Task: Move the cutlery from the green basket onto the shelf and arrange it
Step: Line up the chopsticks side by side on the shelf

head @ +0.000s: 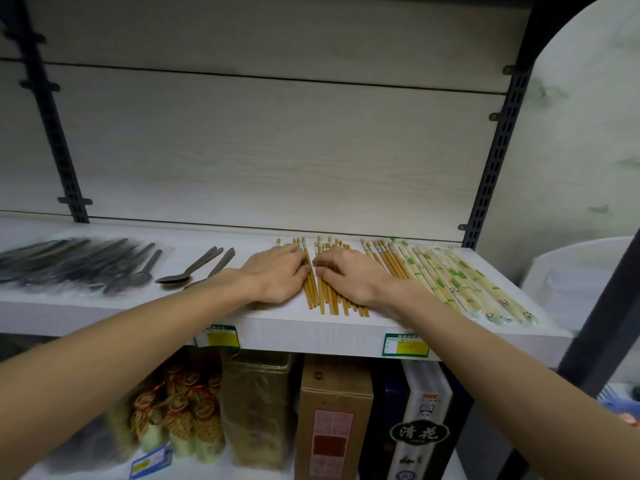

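Bamboo chopsticks [327,296] under both hands (flat)

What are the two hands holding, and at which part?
Nothing is gripped. Left hand and right hand press flat on the middle of the brown chopsticks.

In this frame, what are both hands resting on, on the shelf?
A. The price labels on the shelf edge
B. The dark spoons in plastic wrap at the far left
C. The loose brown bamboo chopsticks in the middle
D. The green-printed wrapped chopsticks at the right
C: the left hand and right hand both lie on the loose brown chopsticks in the middle of the shelf, fingers nearly meeting over the bundle.
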`<state>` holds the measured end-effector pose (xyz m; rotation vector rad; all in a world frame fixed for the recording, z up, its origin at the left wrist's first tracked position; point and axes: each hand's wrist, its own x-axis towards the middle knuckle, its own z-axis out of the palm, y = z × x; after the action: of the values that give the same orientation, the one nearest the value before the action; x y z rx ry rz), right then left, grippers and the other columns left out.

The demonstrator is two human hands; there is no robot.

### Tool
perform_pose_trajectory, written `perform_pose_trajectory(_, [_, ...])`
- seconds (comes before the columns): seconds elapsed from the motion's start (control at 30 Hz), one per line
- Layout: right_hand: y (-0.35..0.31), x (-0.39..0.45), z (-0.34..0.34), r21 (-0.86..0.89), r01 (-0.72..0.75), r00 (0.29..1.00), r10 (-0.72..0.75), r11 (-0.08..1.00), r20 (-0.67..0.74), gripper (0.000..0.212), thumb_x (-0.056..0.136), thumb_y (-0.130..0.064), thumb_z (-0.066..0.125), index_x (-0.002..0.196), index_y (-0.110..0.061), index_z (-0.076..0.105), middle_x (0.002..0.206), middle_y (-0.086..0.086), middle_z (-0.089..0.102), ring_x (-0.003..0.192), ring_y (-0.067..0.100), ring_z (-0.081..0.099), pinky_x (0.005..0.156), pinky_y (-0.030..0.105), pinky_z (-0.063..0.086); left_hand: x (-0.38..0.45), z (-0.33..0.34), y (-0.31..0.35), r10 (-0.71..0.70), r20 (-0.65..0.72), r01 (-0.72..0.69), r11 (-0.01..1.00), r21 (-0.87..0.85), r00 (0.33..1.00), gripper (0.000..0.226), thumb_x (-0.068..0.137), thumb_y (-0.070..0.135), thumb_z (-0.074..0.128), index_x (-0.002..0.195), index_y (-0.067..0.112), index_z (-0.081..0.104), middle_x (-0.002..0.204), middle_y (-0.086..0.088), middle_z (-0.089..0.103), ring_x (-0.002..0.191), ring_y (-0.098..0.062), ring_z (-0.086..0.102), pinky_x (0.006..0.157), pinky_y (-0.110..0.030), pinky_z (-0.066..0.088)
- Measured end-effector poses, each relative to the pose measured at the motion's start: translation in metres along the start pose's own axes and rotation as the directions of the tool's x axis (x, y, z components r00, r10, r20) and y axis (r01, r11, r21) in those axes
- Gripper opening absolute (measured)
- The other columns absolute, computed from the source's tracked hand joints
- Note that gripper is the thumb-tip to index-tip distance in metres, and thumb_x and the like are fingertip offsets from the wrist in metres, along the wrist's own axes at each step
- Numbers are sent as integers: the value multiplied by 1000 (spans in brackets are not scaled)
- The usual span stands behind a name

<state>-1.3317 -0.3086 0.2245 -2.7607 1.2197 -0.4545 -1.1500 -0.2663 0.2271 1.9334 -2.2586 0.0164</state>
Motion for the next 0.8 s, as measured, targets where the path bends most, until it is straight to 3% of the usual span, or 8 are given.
perform_pose_trajectory(0.17, [2,-7,1,-14,-26,999,25,1000,-24,38,103,-39,40,124,-20,65,124,4,66,116,26,58,99,44,48,4,9,8,-15,-24,14,999,-48,1000,40,106,41,28,113,14,56,118,-6,58,114,-26,53,101,-43,40])
perform_pose_trajectory(0.33, [18,-16,-8,-131,-186,982,179,974,-62,53,105,-48,32,136,-15,58,142,12,55,134,32,46,113,46,35,11,12,15,-46,-34,41,992,-123,998,39,106,45,29,101,15,54,115,-5,56,115,-24,50,102,-42,38])
perform_pose_trajectory(0.47, [35,-20,-10,-93,-317,947,320,944,15,62,104,-56,23,130,-13,61,141,15,56,131,33,48,113,45,35,16,9,30,-8,-5,7,962,-272,1000,44,106,43,35,119,8,58,127,-7,56,126,-26,48,106,-40,37])
perform_pose_trajectory(0.57, [35,-23,-13,15,-313,948,311,950,66,57,106,-51,26,130,-13,61,140,14,56,127,30,51,109,42,39,22,11,36,74,-4,-71,944,-323,997,48,104,43,41,133,7,54,137,-8,53,130,-24,45,111,-40,35])
perform_pose_trajectory(0.67, [30,-22,-18,44,-284,958,282,958,56,51,108,-42,30,140,-10,54,149,15,47,137,31,43,113,40,32,26,11,38,122,-32,-126,927,-353,992,48,103,43,44,140,12,52,141,-6,52,134,-22,43,114,-41,33])
perform_pose_trajectory(0.8, [41,-19,-18,-45,-321,946,322,946,19,49,107,-40,30,136,-9,55,148,17,47,139,34,39,116,43,31,23,4,38,83,-22,-86,968,-237,996,51,107,43,36,148,14,45,155,-8,40,147,-25,30,120,-39,23])
